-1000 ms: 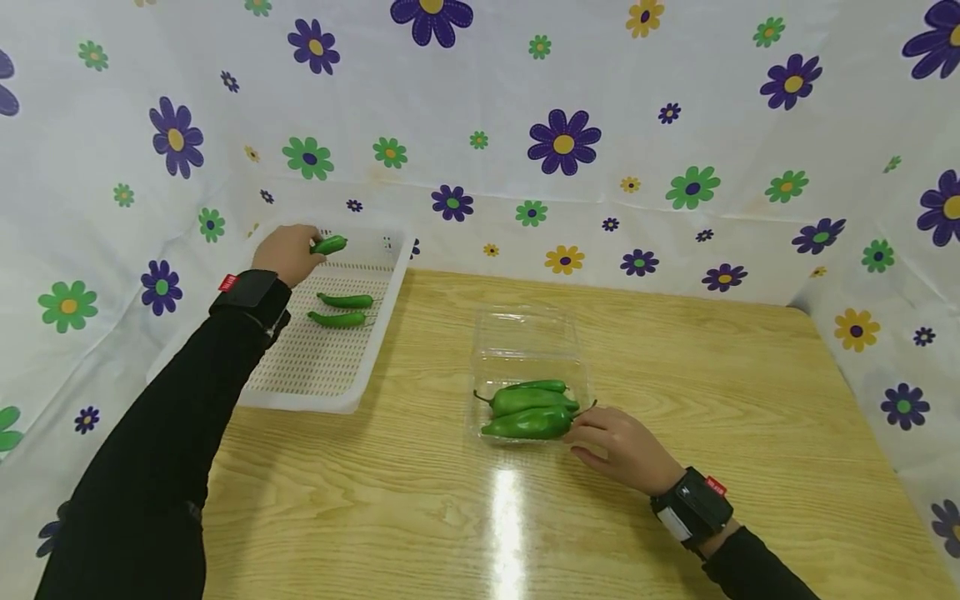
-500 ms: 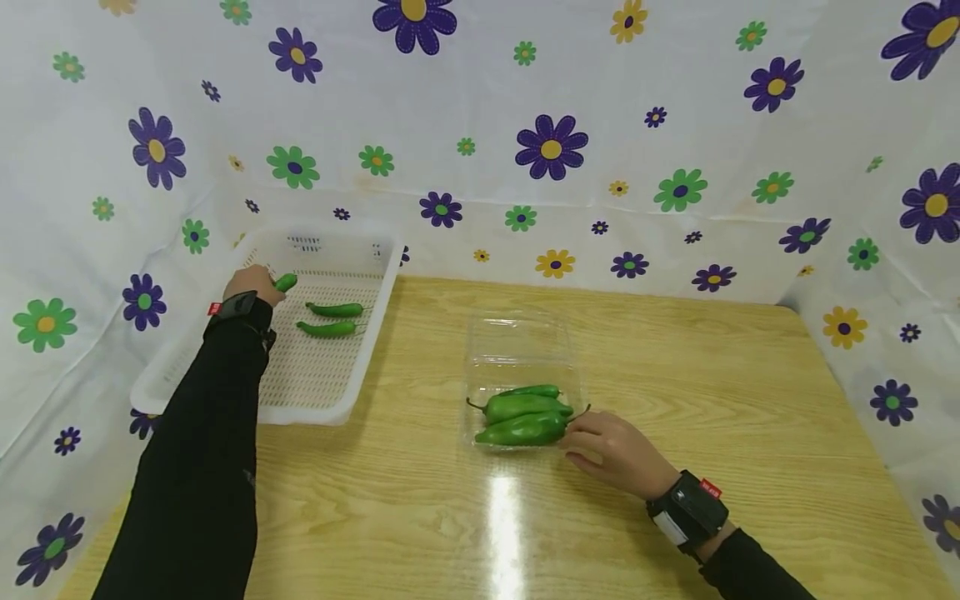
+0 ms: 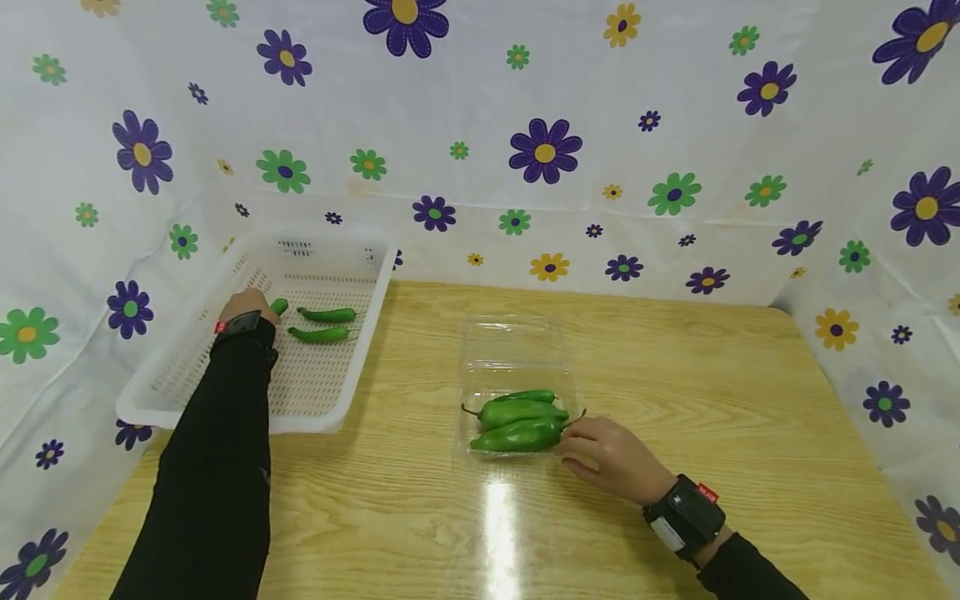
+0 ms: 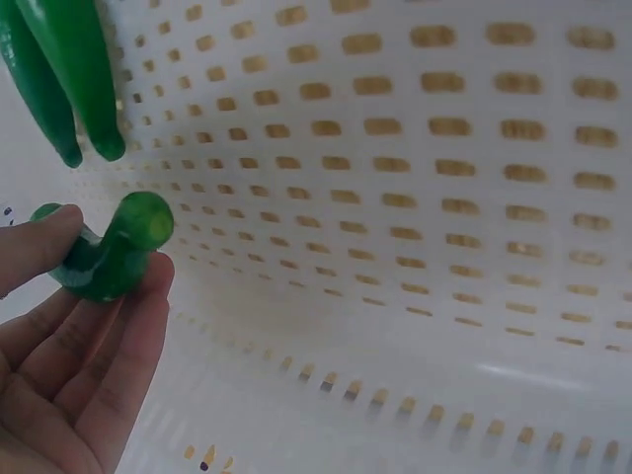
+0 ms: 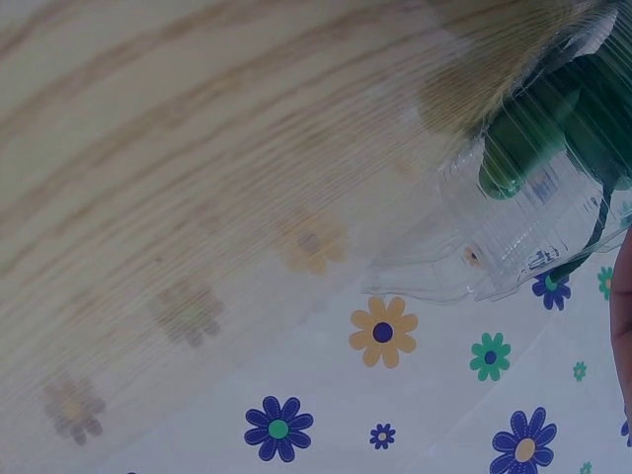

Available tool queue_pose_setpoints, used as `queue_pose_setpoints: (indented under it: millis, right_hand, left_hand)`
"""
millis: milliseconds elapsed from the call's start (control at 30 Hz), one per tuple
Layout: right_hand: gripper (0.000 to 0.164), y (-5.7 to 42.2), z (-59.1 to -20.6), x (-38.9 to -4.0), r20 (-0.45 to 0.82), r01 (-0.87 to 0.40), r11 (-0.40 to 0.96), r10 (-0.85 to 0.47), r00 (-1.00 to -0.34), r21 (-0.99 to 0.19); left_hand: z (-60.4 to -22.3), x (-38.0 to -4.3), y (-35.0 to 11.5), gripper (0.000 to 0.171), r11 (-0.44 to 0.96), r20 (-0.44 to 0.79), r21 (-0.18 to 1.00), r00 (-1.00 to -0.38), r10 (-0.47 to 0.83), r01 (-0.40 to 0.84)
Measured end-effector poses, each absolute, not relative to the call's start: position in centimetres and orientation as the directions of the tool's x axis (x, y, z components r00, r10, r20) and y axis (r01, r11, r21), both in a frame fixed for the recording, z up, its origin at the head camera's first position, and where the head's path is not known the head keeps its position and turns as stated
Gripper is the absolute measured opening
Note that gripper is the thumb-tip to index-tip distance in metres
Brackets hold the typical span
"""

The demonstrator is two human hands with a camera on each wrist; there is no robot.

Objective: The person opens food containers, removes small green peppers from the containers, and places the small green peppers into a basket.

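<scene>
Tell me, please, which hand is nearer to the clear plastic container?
The right hand. It is at the near right corner of the clear plastic container. The left hand is farther away, inside the white basket, holding a green pepper.

The wood-grain table (image 3: 675,367) carries a white perforated basket (image 3: 365,340) beneath the left hand (image 3: 243,306) and a clear, open container (image 3: 513,342) by the right hand (image 3: 613,458), perhaps touching it, from where I stand.
</scene>
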State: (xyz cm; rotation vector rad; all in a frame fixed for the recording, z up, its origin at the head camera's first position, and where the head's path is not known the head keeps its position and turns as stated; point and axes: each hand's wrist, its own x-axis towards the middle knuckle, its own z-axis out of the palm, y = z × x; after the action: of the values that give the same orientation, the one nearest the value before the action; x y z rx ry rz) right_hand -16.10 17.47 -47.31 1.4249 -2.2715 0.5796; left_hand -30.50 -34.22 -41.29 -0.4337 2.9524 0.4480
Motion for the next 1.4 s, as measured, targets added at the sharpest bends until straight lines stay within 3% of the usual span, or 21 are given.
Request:
queue_pose_setpoints:
  millis: [133, 767, 1067, 1200, 1333, 1400]
  right_hand:
    - [0.031, 17.5, -47.3, -16.1, 0.524, -0.907, 0.400, -0.747, -0.408, -0.136]
    - [0.029, 17.5, -47.4, -16.1, 0.510, -0.902, 0.416, -0.754, -0.415, -0.119]
    - [0.027, 17.4, -47.5, -16.1, 0.501, -0.900, 0.417, -0.756, -0.420, -0.126]
    - [0.029, 17.4, -47.5, -16.2, 0.507, -0.906, 0.403, -0.758, -0.411, -0.131]
    - [0.028, 17.5, -47.4, -16.2, 0.502, -0.904, 0.404, -0.759, -0.415, -0.136]
    - [0.028, 17.5, -47.4, -16.1, 0.499, -0.904, 0.407, -0.760, -0.416, -0.134]
  left_hand:
    - [-41.5, -30.1, -33.7, 0.026, 0.917, -0.172, 0.260, -0.949, -0.265, -0.303]
    - [-44.3, -31.0, -35.0, 0.035, 0.922, -0.149, 0.267, -0.957, -0.249, -0.281]
    - [-45.8, -32.7, -37.5, 0.021, 0.949, -0.171, 0.201, -0.963, -0.210, -0.243]
    - [-45.0, -33.4, -37.8, 0.029, 0.956, -0.139, 0.200, -0.972, -0.189, -0.214]
    - [-43.1, -33.7, -36.7, 0.016, 0.970, -0.046, 0.202, -0.990, -0.130, -0.136]
    - [-42.0, -33.7, -35.5, 0.024, 0.973, 0.011, 0.214, -0.996, -0.094, -0.089]
